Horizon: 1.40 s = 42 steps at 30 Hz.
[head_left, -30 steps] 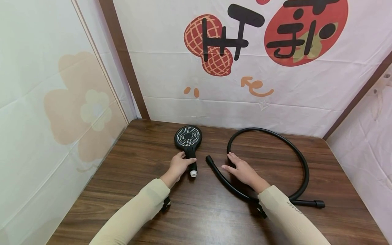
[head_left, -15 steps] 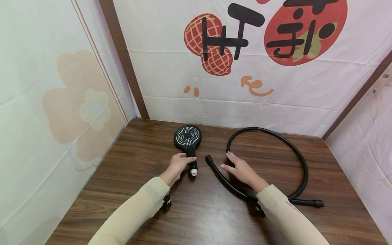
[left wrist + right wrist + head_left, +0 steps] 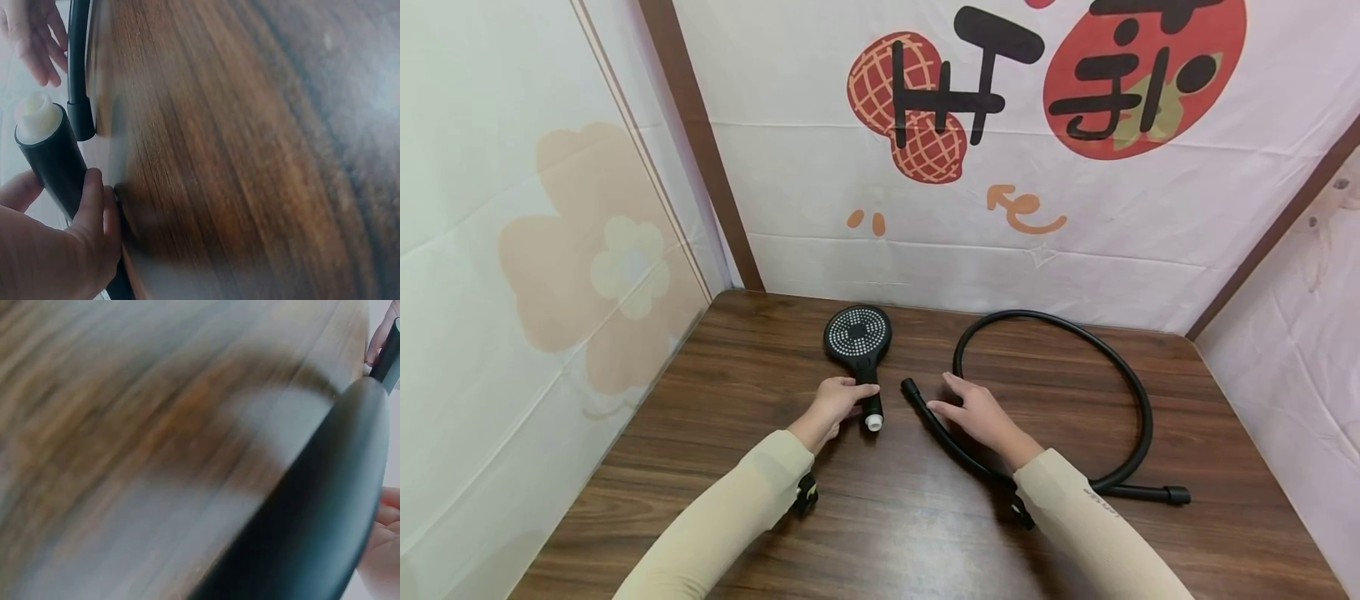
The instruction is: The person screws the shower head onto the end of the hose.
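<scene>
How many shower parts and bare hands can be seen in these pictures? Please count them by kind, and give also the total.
Handheld shower head: 1
Black shower hose: 1
Bare hands, left hand and right hand: 2
Total: 4

A brown wooden table (image 3: 880,533) spreads below the grip, a white cloth (image 3: 820,267) printed with a red peanut (image 3: 880,92) and black lettering (image 3: 1000,35) hangs beyond it, and a pale flower (image 3: 634,265) marks the side cloth (image 3: 467,375) to its left.
</scene>
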Motion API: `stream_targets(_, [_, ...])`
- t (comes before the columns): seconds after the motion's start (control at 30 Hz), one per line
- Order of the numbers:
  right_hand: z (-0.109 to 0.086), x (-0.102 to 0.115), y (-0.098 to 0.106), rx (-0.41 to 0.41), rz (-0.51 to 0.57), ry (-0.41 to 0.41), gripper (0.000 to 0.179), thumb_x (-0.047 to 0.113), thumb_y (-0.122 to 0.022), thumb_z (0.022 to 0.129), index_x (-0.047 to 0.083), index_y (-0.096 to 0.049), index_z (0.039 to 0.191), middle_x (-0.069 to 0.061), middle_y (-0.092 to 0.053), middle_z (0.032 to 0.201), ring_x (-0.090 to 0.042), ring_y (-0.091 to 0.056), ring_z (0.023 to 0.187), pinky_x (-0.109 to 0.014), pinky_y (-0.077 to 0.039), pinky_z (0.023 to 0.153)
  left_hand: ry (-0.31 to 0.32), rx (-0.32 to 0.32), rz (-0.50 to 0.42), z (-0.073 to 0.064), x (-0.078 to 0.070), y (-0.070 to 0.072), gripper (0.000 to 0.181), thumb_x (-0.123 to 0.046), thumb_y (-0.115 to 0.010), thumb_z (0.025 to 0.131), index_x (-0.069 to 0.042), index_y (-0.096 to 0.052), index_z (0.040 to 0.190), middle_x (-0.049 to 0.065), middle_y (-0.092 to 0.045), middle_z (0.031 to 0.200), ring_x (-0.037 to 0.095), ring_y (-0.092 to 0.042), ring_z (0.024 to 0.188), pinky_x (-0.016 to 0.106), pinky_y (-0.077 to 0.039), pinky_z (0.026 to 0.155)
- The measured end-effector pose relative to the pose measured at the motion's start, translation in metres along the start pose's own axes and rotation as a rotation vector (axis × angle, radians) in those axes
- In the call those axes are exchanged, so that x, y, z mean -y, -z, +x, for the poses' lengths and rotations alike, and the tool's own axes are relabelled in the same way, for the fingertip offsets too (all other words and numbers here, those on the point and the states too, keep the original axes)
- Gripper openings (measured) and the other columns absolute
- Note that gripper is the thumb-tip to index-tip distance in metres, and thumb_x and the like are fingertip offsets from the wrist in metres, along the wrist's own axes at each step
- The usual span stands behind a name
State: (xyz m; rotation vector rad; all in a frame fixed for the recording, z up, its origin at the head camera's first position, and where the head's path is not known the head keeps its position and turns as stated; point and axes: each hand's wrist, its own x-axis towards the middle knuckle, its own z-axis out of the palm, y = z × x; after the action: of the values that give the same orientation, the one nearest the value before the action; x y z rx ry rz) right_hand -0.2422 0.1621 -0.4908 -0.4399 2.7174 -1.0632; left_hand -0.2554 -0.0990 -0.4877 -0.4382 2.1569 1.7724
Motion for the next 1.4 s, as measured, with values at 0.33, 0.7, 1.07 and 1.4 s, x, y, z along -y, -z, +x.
stream_targets(0.33, [0.008, 0.006, -0.013, -0.064, 0.014, -0.014, 0.076, 0.046, -0.063, 0.095, 0.0, -0.038, 0.15, -0.018, -0.042, 0.155, -0.034, -0.038, 0.145, -0.053, -0.035, 0.116, 0.01, 0.014, -0.007, 0.001, 0.001, 0.001, 0.068, -0.026, -0.071, 0.091, 0.006, -0.042, 0.144, 0.026, -0.05, 0.144, 0.037, -0.062, 0.12, 0.047, -0.039, 0.114])
stream_targets(0.7, [0.013, 0.017, -0.023, -0.091, 0.021, -0.045, 0.073, 0.041, -0.066, 0.095, -0.001, -0.04, 0.149, -0.021, -0.054, 0.144, -0.035, -0.053, 0.132, -0.051, -0.046, 0.106, 0.012, 0.014, -0.001, 0.001, 0.002, 0.0, 0.069, -0.028, -0.071, 0.091, 0.006, -0.042, 0.144, 0.027, -0.049, 0.144, 0.037, -0.063, 0.12, 0.048, -0.038, 0.114])
stream_targets(1.07, [0.02, 0.017, -0.03, -0.148, -0.059, -0.022, 0.034, 0.033, -0.07, 0.093, 0.002, -0.069, 0.107, -0.009, -0.062, 0.088, -0.019, -0.053, 0.077, -0.034, -0.046, 0.069, 0.013, 0.022, -0.004, 0.001, 0.001, 0.0, 0.068, -0.028, -0.071, 0.091, 0.006, -0.042, 0.143, 0.027, -0.05, 0.143, 0.037, -0.063, 0.12, 0.048, -0.038, 0.114])
stream_targets(1.4, [0.021, 0.02, -0.035, -0.183, -0.116, -0.002, 0.029, 0.032, -0.07, 0.093, 0.007, -0.063, 0.08, -0.005, -0.054, 0.076, -0.015, -0.047, 0.07, -0.027, -0.039, 0.062, 0.008, 0.015, -0.019, 0.005, 0.003, 0.0, 0.067, -0.025, -0.071, 0.091, 0.007, -0.042, 0.142, 0.028, -0.05, 0.142, 0.037, -0.063, 0.119, 0.047, -0.041, 0.112])
